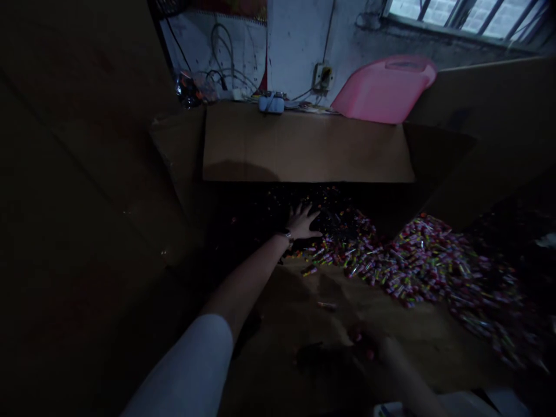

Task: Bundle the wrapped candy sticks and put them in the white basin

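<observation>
My left hand [303,223] reaches out with its fingers spread, over dark small pieces [334,223] heaped at the mouth of a cardboard box. Whether the palm touches them I cannot tell. Just right of that hand begins a pile of small, shiny pink and yellow-green stick-like pieces [417,260]. My right hand [371,343] is low over the table, dark and smeared by motion. Something reddish shows at its fingers, too blurred to name. A single small stick-like piece [326,305] lies on the table [347,289] between the two hands.
The box's brown flap [308,145] stands along the back. Behind it are a pink plastic basin or scoop [386,90], a small pale-blue object [271,103] and a wall socket [322,77]. A large cardboard sheet [87,174] rises at left. The light is dim.
</observation>
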`<action>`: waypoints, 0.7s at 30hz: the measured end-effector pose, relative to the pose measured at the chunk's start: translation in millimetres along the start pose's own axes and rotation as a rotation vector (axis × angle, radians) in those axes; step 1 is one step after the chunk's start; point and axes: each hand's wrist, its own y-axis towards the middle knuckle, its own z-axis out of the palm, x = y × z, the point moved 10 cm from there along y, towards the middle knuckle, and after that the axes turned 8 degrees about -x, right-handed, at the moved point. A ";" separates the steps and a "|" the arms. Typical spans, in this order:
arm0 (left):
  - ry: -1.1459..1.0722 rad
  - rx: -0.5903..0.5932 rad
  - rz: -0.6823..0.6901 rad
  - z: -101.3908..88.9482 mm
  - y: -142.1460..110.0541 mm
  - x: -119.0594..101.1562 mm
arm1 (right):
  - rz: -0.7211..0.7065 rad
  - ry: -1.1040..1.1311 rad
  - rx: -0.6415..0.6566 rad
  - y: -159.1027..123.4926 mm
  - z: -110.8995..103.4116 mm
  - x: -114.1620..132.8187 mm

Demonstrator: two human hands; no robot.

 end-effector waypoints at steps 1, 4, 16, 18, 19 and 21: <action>0.012 0.057 -0.004 7.4 17.5 2.6 | -0.005 -0.003 0.007 0.9 7.6 7.0; 0.056 0.217 -0.022 31.8 39.0 7.0 | -0.012 -0.001 0.039 3.4 25.3 20.4; 0.234 0.372 0.076 40.4 -126.9 19.1 | 0.278 0.105 -0.035 -44.3 -1.7 -73.6; 0.240 0.332 0.086 35.2 -152.7 13.7 | 0.285 0.190 -0.042 -45.1 -3.2 -67.7; 0.241 0.302 0.095 31.8 -163.9 10.6 | 0.279 0.221 -0.040 -43.7 -3.1 -62.6; 0.233 0.234 0.108 24.0 -183.5 5.4 | 0.254 0.258 -0.030 -38.6 -0.9 -50.1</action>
